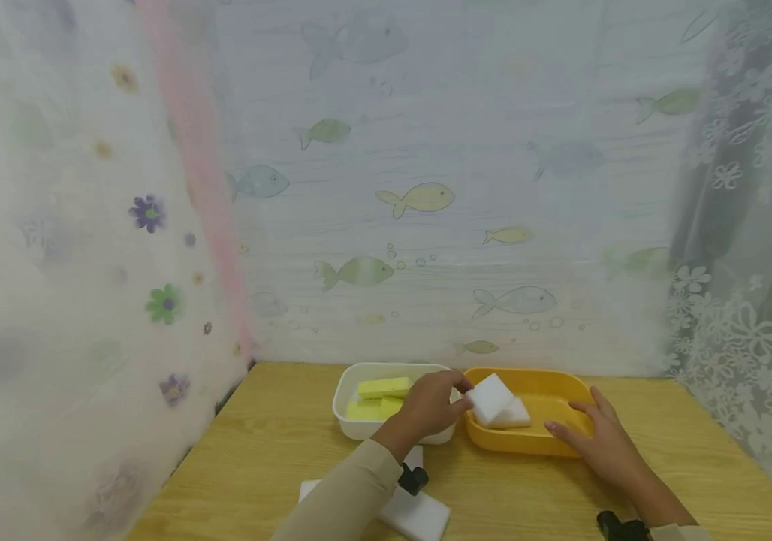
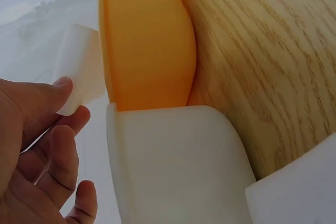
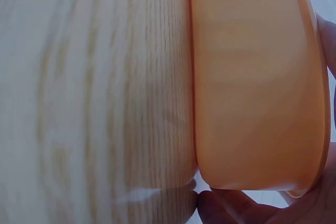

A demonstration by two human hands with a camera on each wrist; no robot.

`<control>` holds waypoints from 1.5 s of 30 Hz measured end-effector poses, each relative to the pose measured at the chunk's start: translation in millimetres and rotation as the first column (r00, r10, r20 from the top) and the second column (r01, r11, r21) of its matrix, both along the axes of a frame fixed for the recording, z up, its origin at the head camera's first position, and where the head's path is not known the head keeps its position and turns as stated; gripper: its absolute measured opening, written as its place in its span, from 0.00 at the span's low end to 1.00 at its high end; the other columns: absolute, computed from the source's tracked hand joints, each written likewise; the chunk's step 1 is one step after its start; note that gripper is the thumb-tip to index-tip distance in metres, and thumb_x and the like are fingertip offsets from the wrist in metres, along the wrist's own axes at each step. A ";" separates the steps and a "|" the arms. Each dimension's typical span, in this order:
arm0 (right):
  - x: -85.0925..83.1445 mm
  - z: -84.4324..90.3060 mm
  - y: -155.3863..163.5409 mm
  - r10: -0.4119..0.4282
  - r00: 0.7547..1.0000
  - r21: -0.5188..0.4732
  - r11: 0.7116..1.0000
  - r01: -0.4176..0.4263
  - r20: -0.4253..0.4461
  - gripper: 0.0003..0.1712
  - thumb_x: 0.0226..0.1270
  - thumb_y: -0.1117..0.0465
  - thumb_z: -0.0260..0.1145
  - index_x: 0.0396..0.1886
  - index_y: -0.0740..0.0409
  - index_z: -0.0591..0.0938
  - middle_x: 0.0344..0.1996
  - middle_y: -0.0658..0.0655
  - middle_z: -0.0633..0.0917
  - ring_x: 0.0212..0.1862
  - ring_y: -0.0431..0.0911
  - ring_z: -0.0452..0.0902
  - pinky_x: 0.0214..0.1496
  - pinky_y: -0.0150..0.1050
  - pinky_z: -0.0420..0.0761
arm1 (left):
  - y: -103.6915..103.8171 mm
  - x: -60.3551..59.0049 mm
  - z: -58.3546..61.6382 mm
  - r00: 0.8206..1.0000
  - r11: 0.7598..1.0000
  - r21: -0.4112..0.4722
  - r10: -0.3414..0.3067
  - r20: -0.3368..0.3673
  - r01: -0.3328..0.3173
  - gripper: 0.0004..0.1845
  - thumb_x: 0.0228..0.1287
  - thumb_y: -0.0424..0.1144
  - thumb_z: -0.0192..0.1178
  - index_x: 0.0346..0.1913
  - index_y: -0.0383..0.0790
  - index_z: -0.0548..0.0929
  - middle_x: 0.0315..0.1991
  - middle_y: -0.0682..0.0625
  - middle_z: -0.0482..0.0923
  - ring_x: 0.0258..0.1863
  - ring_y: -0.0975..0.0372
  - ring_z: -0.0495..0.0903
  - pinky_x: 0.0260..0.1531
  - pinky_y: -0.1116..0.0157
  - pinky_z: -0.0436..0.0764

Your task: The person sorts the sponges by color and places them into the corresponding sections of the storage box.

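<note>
— What's closest to us on the wooden table [image 1: 278,451]?

— White sponge blocks [image 1: 414,515] lying at the near edge, partly under the person's left forearm. Just past them, the two hands.

— What's the left hand doing?

— The left hand [image 1: 426,409] has its thumb and fingers pinched on a white sponge [image 1: 490,397], held tilted over the left end of the orange tray [image 1: 555,443]. The wrist view shows the fingertips [image 2: 60,90] closed on the sponge's corner.

— And the right?

— The right hand [image 1: 595,436] rests on the tray's near right rim, fingers straight and spread, gripping nothing. A second white sponge [image 1: 514,415] lies inside the tray, touching the held one.

— Anything beside the tray?

— A white tub [image 1: 352,421] touches its left end; yellow sponges [image 1: 381,398] lie inside. Both sit toward the table's far edge, and behind them hangs a fish-print curtain [image 1: 426,195].
</note>
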State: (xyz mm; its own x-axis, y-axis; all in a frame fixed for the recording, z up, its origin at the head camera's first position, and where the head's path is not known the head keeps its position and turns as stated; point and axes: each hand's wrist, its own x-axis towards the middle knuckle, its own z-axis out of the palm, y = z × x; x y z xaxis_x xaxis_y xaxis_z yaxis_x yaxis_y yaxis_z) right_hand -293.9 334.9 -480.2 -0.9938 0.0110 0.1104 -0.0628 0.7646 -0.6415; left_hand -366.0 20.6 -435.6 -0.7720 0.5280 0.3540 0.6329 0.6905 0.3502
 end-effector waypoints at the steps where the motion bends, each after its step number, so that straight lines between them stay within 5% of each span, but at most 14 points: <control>1: -0.3 0.0 0.3 -0.001 1.000 0.002 1.000 0.001 -0.001 0.54 0.72 0.31 0.62 0.76 0.72 0.64 0.81 0.77 0.35 0.74 0.83 0.45 0.64 0.82 0.59 | 1.3 0.5 0.7 1.000 1.000 -0.009 0.003 0.003 -0.003 0.09 0.71 0.48 0.68 0.49 0.52 0.87 0.45 0.62 0.87 0.46 0.64 0.85 0.48 0.68 0.82; 16: -1.2 -0.1 -0.4 0.003 1.000 -0.014 1.000 -0.003 0.005 0.54 0.72 0.32 0.62 0.76 0.72 0.64 0.81 0.76 0.34 0.74 0.83 0.43 0.63 0.83 0.59 | 11.2 -1.6 -0.4 0.999 0.995 -0.087 -0.041 0.010 0.041 0.10 0.71 0.48 0.68 0.51 0.55 0.87 0.48 0.65 0.87 0.50 0.67 0.84 0.53 0.68 0.81; 20: -0.3 0.3 0.1 0.002 1.000 -0.016 1.000 -0.002 0.000 0.53 0.72 0.32 0.62 0.76 0.72 0.64 0.81 0.76 0.35 0.74 0.84 0.43 0.63 0.83 0.59 | 15.2 -1.3 0.3 0.998 0.993 -0.103 -0.055 0.016 0.056 0.11 0.71 0.46 0.68 0.53 0.55 0.87 0.49 0.65 0.87 0.44 0.68 0.83 0.48 0.71 0.80; 25: 0.5 -0.1 0.5 0.002 1.000 -0.015 1.000 -0.002 -0.005 0.53 0.72 0.32 0.62 0.76 0.72 0.64 0.81 0.76 0.35 0.75 0.83 0.44 0.64 0.82 0.59 | 18.8 -0.7 -2.5 0.993 0.987 -0.130 -0.105 -0.048 0.098 0.16 0.67 0.45 0.66 0.56 0.54 0.87 0.46 0.62 0.87 0.31 0.71 0.76 0.35 0.74 0.74; 31: 0.2 -0.6 0.4 0.001 1.000 -0.006 1.000 -0.001 -0.005 0.52 0.73 0.33 0.62 0.76 0.72 0.64 0.81 0.76 0.35 0.74 0.83 0.44 0.64 0.82 0.59 | 24.1 -0.2 -9.8 0.985 0.986 -0.122 -0.124 -0.117 0.110 0.19 0.68 0.57 0.66 0.57 0.57 0.86 0.46 0.66 0.86 0.34 0.77 0.78 0.38 0.75 0.72; 45: 1.7 0.4 0.4 0.008 1.000 -0.018 1.000 -0.008 -0.009 0.53 0.72 0.33 0.63 0.76 0.72 0.64 0.81 0.76 0.35 0.74 0.83 0.43 0.63 0.83 0.59 | 32.7 2.9 -13.5 0.996 0.998 0.058 0.014 0.087 -0.019 0.07 0.71 0.47 0.66 0.48 0.56 0.88 0.34 0.67 0.83 0.33 0.74 0.75 0.39 0.73 0.74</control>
State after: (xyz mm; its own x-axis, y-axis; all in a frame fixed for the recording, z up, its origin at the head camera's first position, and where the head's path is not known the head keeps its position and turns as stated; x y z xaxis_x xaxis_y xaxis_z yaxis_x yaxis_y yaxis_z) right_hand -292.2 335.3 -479.7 -0.9929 0.0051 0.1189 -0.0745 0.7522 -0.6547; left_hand -363.1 53.3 -449.1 -0.8095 0.4948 0.3160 0.5870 0.6772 0.4436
